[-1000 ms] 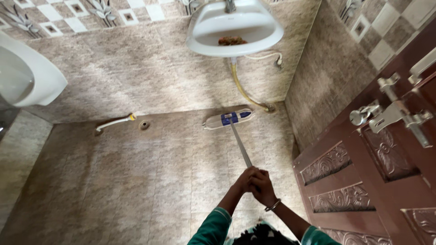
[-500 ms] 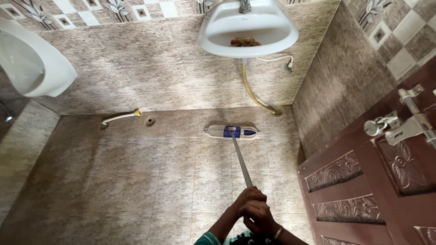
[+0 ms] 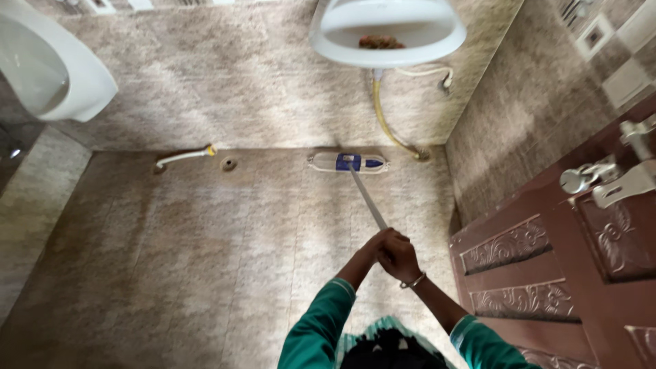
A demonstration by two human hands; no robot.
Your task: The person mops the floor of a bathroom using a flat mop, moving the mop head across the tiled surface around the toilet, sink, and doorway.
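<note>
Both hands are wrapped tight around the top of a mop handle (image 3: 367, 198). The left hand (image 3: 374, 247) and the right hand (image 3: 400, 260) are pressed close together, and the right wrist wears a thin bangle (image 3: 413, 281). The handle slants away from the hands down to the flat mop head (image 3: 347, 162), which lies on the brown tiled floor (image 3: 205, 239), close to the wall and under the white sink (image 3: 387, 31). A yellow hose (image 3: 386, 123) hangs below the sink. A dark brown door (image 3: 574, 260) stands at the right.
</note>
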